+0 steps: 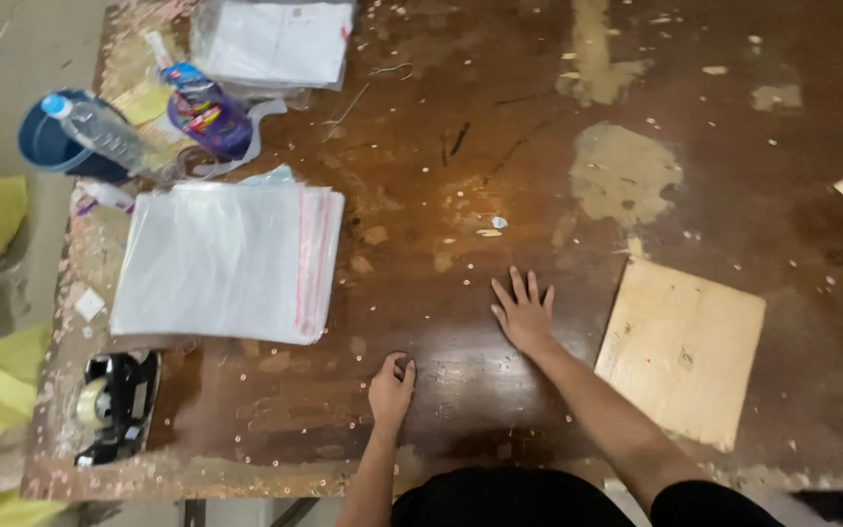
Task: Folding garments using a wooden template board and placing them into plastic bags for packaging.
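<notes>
Worktop (461, 293) fills the frame; right hand (522, 310) lies flat at centre, fingers spread, holding nothing. Left hand (390, 385), lower centre, rests curled and holds nothing. Plastic bags (217, 263) lie left.

Lighting is moderate and even. A soft sheen lies on the varnished bench (461, 342) between the left hand (391, 388) and right hand (523, 312). Shadows under both hands are faint. Focus is slightly soft throughout; the frame corners bend slightly.
</notes>
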